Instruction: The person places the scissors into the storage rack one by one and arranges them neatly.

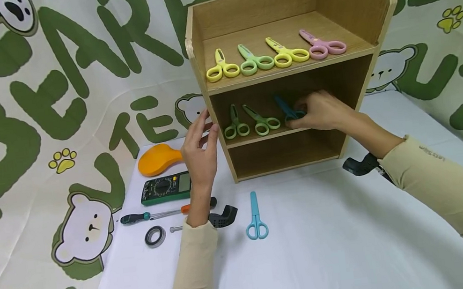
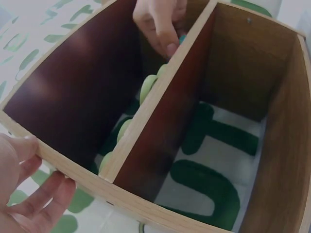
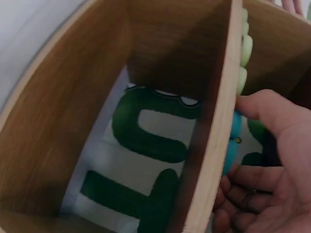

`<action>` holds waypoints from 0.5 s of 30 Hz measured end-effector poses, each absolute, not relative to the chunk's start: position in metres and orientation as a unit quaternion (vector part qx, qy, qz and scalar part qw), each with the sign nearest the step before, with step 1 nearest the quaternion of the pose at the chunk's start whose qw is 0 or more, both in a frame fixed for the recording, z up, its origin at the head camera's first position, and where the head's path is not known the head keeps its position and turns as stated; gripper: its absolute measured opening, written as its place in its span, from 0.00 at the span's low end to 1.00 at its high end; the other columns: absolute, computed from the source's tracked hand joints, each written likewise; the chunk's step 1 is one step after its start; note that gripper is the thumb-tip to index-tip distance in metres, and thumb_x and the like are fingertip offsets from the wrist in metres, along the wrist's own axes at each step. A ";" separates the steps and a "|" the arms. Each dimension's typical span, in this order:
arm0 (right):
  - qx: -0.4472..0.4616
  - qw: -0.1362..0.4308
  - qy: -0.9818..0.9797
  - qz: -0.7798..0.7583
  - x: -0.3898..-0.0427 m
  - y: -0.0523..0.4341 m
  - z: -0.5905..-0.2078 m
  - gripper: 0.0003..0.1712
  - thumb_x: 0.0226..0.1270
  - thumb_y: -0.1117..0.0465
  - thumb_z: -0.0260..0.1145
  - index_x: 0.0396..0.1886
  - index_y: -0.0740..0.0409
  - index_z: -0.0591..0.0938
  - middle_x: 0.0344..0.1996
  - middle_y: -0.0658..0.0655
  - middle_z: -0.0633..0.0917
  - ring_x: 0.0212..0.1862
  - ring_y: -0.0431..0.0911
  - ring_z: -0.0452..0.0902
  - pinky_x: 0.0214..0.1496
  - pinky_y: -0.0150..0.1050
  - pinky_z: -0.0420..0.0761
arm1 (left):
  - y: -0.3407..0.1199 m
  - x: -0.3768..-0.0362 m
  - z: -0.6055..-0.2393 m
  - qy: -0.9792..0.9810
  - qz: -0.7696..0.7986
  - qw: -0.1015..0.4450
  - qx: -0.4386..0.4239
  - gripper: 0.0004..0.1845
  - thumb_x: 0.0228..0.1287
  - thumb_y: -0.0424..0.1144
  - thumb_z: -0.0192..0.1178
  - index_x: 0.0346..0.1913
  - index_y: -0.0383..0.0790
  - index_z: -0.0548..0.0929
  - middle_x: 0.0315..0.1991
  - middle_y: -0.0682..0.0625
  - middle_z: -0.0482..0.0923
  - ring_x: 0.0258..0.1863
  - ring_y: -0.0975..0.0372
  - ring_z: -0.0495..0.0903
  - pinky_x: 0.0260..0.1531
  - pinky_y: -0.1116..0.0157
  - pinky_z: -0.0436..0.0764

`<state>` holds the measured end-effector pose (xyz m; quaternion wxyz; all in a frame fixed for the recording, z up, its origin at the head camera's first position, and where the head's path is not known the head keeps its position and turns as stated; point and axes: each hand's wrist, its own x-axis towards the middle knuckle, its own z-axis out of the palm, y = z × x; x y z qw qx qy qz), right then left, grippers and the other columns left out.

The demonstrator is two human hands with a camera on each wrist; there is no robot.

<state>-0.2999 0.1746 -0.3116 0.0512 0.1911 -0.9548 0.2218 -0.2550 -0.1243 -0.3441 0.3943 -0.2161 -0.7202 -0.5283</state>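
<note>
On the middle board of the wooden shelf (image 1: 252, 138), my right hand (image 1: 325, 110) holds a pair of blue scissors (image 1: 283, 105) by the handles. In the right wrist view, the thumb and fingers lie around the blue handles (image 3: 235, 124), right at the board's edge. My left hand (image 1: 201, 161) rests its fingertips against the shelf's left side, fingers loosely extended. Two green scissors, one at the left (image 1: 234, 116) and one in the middle (image 1: 260, 121), lie beside the blue pair. Yellow (image 1: 220, 58), green (image 1: 247, 54), yellow (image 1: 282, 49) and pink scissors (image 1: 315, 41) line the top board.
Light blue scissors (image 1: 255, 208) lie on the white table before the shelf. At the left are an orange spoon-shaped item (image 1: 158, 159), a multimeter (image 1: 164, 189), a screwdriver (image 1: 135, 218), a tape roll (image 1: 148, 239) and a bolt (image 1: 176, 228). A printed cloth (image 1: 94, 90) hangs behind.
</note>
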 end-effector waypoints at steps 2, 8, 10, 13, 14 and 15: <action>0.194 0.029 -0.955 0.223 -0.301 0.176 -0.309 0.24 0.59 0.49 0.75 0.43 0.65 0.85 0.24 0.54 0.79 0.30 0.49 0.72 0.26 0.39 0.68 | -0.126 -0.263 -0.351 -0.719 -0.529 0.395 -0.219 0.21 0.69 0.28 0.62 0.63 0.30 0.79 0.58 0.40 0.80 0.49 0.51 0.84 0.44 0.55 0.86; 0.209 0.013 -0.949 0.237 -0.298 0.178 -0.304 0.23 0.61 0.53 0.74 0.50 0.66 0.85 0.29 0.55 0.81 0.31 0.49 0.72 0.26 0.39 0.67 | -0.131 -0.280 -0.361 -0.720 -0.526 0.396 -0.221 0.22 0.70 0.33 0.62 0.65 0.36 0.78 0.60 0.46 0.80 0.50 0.56 0.84 0.45 0.56 0.86; 0.213 0.020 -0.947 0.239 -0.300 0.176 -0.307 0.23 0.62 0.53 0.74 0.49 0.66 0.85 0.29 0.56 0.81 0.31 0.49 0.72 0.26 0.38 0.67 | -0.131 -0.279 -0.361 -0.719 -0.528 0.398 -0.215 0.22 0.69 0.30 0.62 0.64 0.32 0.78 0.59 0.42 0.80 0.49 0.54 0.84 0.44 0.53 0.86; 0.216 0.027 -0.946 0.239 -0.300 0.172 -0.312 0.22 0.62 0.52 0.73 0.47 0.66 0.84 0.28 0.56 0.80 0.31 0.49 0.72 0.26 0.39 0.67 | -0.131 -0.279 -0.365 -0.717 -0.532 0.398 -0.212 0.22 0.68 0.28 0.63 0.64 0.30 0.78 0.59 0.40 0.79 0.48 0.51 0.84 0.43 0.52 0.86; 0.216 0.028 -0.947 0.236 -0.300 0.171 -0.313 0.22 0.62 0.52 0.73 0.45 0.65 0.84 0.27 0.56 0.79 0.30 0.49 0.71 0.25 0.38 0.66 | -0.131 -0.278 -0.365 -0.718 -0.532 0.396 -0.212 0.22 0.68 0.28 0.63 0.64 0.31 0.78 0.59 0.41 0.80 0.49 0.52 0.84 0.43 0.53 0.86; 0.215 0.028 -0.947 0.236 -0.299 0.171 -0.314 0.22 0.63 0.51 0.73 0.46 0.65 0.84 0.27 0.55 0.79 0.30 0.48 0.72 0.26 0.39 0.67 | -0.132 -0.278 -0.366 -0.718 -0.533 0.394 -0.213 0.22 0.69 0.29 0.63 0.64 0.32 0.79 0.59 0.42 0.80 0.49 0.53 0.84 0.43 0.54 0.86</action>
